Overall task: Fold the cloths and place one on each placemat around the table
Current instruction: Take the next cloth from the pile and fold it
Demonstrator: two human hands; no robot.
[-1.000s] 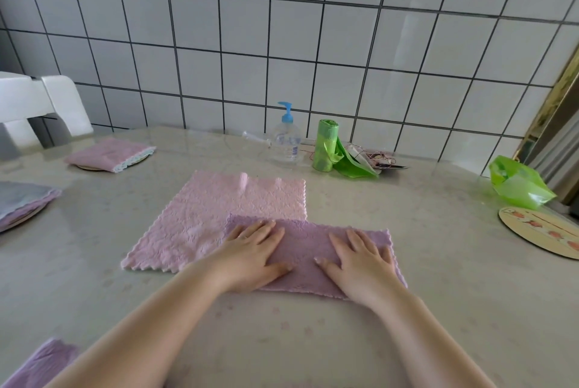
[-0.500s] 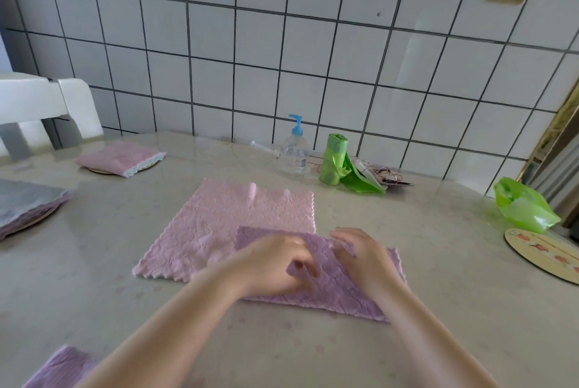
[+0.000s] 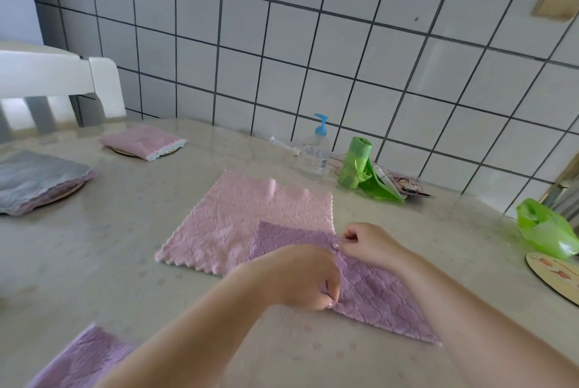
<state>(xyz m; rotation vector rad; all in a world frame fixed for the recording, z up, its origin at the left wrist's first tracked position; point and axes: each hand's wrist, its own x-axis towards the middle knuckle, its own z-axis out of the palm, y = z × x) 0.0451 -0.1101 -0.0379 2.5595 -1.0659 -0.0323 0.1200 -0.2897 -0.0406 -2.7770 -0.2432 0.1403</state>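
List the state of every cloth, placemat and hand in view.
Purple cloth: folded, pinched by both hands.
Pink cloth: spread flat, unfolded.
Far pink cloth: folded, on placemat.
Grey cloth: folded, on placemat.
Right placemat: bare.
Left hand: pinching near edge.
Right hand: pinching far edge.

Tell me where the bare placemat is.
In the head view, the bare placemat lies at the table's right edge, just in front of the green bag and right of the right hand.
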